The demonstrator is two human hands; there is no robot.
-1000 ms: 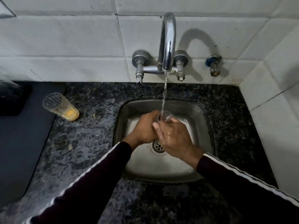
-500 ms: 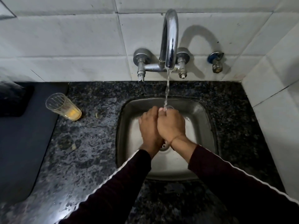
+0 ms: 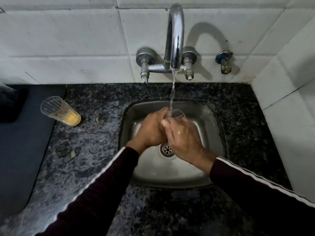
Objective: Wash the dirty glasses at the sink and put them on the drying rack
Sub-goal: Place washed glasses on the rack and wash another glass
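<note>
Scene: a person stands at a steel sink [image 3: 211,116] set in a dark speckled table [image 3: 95,150], the tap [image 3: 175,36] running.
Glass in hand: a clear glass [image 3: 177,114] is held over the basin, its rim poking out beyond the fingers; the stream lands right at that rim, most likely so the water runs into it and spills down to the drain [image 3: 167,149].
Left hand [image 3: 150,129]: curled round the near side of the glass, steadying it from the left; the fingertips are hidden behind the other hand.
Right hand [image 3: 185,137]: wet, wrapped over the glass from the right, thumb laid across the top; whether any finger reaches inside cannot be told.
Both hands: pressed close together, touching, with the glass between them, a hold that suits rubbing the walls under the flow.
Second glass [image 3: 59,111]: stands well to the left on the table, beside a dark mat [image 3: 18,150], with yellow dregs at the bottom, apparently waiting its turn.
Rack: none can be made out; the mat may serve for drying, but that is a guess.
Progress: early, by the look of it, with one glass being rinsed and one unwashed.
Risk: wet glass is slippery, and the steel basin below is hard.
</note>
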